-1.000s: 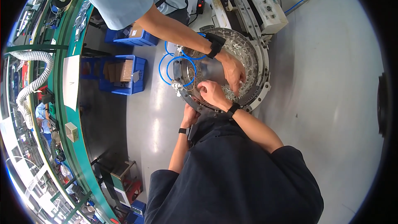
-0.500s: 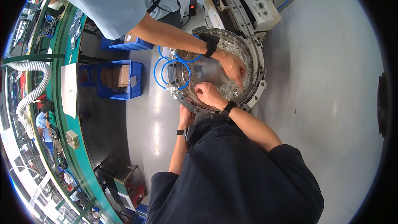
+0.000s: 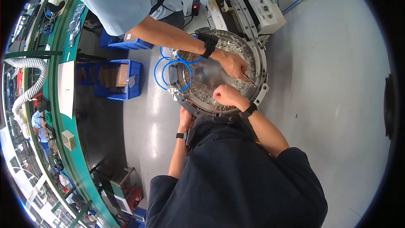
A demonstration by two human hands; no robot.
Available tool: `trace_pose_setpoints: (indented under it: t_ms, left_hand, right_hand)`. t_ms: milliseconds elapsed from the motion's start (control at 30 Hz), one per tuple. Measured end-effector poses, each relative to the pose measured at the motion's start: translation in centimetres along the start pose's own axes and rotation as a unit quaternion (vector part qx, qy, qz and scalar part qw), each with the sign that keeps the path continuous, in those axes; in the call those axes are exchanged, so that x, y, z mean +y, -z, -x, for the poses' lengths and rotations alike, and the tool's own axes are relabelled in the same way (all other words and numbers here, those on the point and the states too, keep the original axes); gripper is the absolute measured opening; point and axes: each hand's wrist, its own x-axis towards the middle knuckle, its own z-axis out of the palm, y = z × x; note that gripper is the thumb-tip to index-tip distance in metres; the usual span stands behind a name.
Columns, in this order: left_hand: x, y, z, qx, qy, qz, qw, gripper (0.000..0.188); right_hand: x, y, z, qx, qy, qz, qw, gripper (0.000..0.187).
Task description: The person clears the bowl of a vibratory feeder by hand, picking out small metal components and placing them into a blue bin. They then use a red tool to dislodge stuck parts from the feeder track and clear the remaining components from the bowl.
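— While we lean over it, what is the bowl [image 3: 258, 69] made of?

— Round, grey metal, with a stepped rim and a heap of small shiny clear and silvery parts [image 3: 202, 95] inside. It stands on the smooth grey floor [image 3: 329, 101], with blue hoses [image 3: 162, 69] looping off its left side and a pale boxy machine [image 3: 257, 6] with a long rail touching its far edge.

— And our hands?

— Our right hand [image 3: 225, 96] is curled into a loose fist over the parts at the near side of the bowl; whether it pinches any we cannot tell. Our left hand [image 3: 185, 119] grasps the near-left rim from below, fingers wrapped on the edge.

— The other hand?

— A co-worker's hand [image 3: 233, 64], black band at the wrist, reaches in from the far left, fingers bunched low over the parts on the right side.

— Changed since a second ago?

— The bowl sat nearer the middle of the view then; both hands in it were closer together, almost touching. Now ours is nearer us, a gap between

— Which way does it lie?

— Mouth up; the bowl is round, so no long axis, and the rail runs away from us
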Motion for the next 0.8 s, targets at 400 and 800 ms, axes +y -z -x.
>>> trace_pose_setpoints:
  t_ms: [400, 800]
  left_hand:
    - [1.4, -0.7, 1.1, -0.022, 0.035, 0.017, 0.999, 0.010]
    - [1.3, -0.6, 1.1, -0.012, 0.062, 0.002, 0.998, 0.008]
  right_hand:
    - [-0.2, 0.9, 0.7, 0.026, -0.008, -0.046, 0.999, 0.020]
    - [0.2, -0.2, 0.4, 0.076, 0.043, -0.152, 0.984, 0.018]
